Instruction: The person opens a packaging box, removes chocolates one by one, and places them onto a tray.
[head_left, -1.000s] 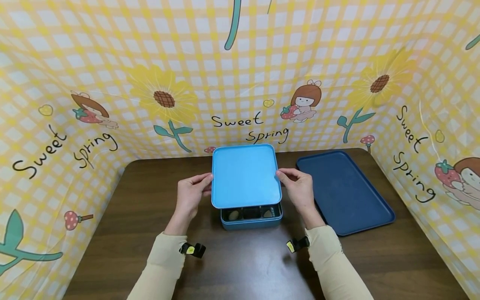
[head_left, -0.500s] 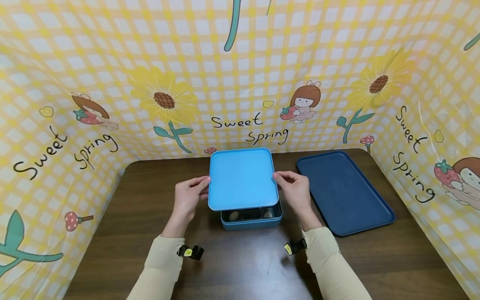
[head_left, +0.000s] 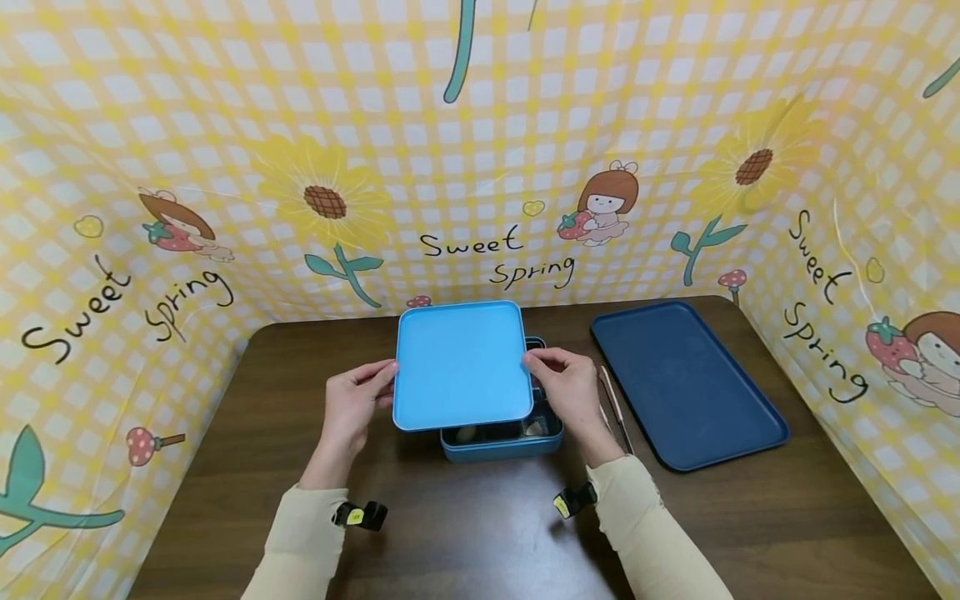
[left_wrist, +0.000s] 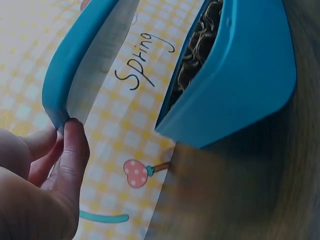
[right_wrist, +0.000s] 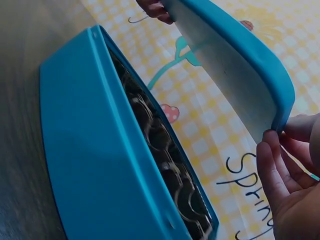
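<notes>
A light blue square lid [head_left: 461,367] is held up flat between both hands. My left hand [head_left: 351,407] pinches its left edge between thumb and fingers. The opposite edge is pinched by my right hand [head_left: 572,393]. Below the lid stands a blue square box [head_left: 501,451], its top uncovered along the front and right. In the left wrist view a gap shows between the raised lid [left_wrist: 75,65] and the box [left_wrist: 245,80]. Dark compartments with curved clear rims [right_wrist: 157,137] show inside the box in the right wrist view; much of the inside is hidden from above by the lid.
To the right lies a dark blue tray [head_left: 693,387] on the brown wooden table [head_left: 465,533]. Slender pinkish metal sticks or tongs [head_left: 613,404] lie between the right hand and the tray. A yellow checked cloth [head_left: 480,167] walls the back and sides.
Both hands have shifted left and slightly nearer with the lid. More of the box's right side now shows, and the slender sticks beside the tray have come into sight.
</notes>
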